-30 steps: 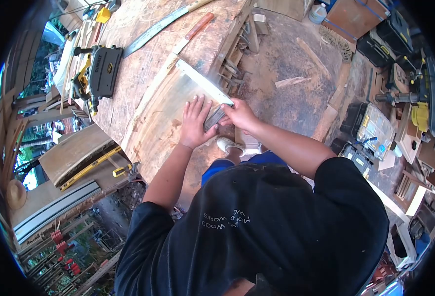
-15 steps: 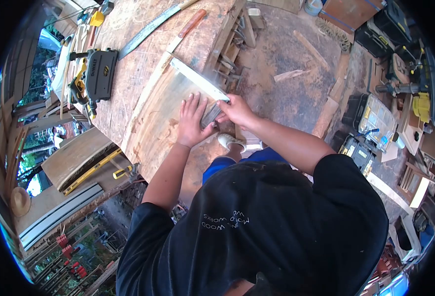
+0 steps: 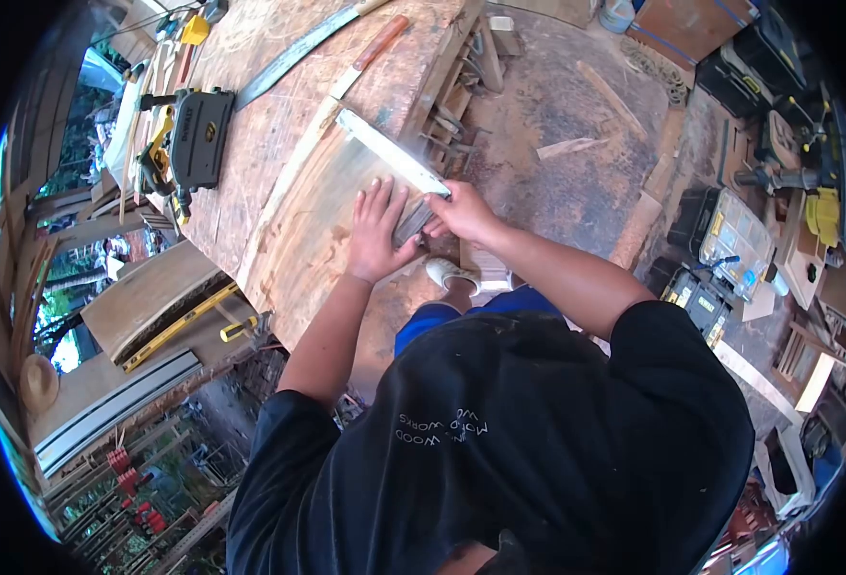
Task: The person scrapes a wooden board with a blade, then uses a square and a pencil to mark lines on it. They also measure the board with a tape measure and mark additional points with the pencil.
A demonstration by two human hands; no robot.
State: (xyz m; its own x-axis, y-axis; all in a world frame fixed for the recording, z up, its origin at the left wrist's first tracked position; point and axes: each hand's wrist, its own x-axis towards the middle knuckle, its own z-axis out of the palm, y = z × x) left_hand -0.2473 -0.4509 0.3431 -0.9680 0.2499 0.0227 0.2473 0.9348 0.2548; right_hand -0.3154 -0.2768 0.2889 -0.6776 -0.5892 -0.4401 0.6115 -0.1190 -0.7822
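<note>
My left hand [image 3: 377, 235] lies flat on a wooden board [image 3: 312, 206], fingers spread toward the far side. At the board's right end, my right hand [image 3: 461, 213] has its fingers closed around the near end of a pale, straight strip [image 3: 392, 151]. The strip runs slantwise along the board's end; its exact kind is hard to make out. A short greyish-brown surface [image 3: 411, 222] shows between my two hands. Beyond the board lies a knife with a wooden handle [image 3: 382, 42], and past it a long, curved blade [image 3: 293, 59].
The workbench [image 3: 260, 125] carries a grey-and-yellow DeWalt tool [image 3: 197, 139] at its left. A yellow level [image 3: 178, 328] rests against a thick slab [image 3: 154, 297] at lower left. Tool cases [image 3: 696, 299] stand on the right, and wood scraps [image 3: 571, 147] lie on the floor.
The whole view has shifted slightly. Both hands keep nearly the same places on the board and the strip.
</note>
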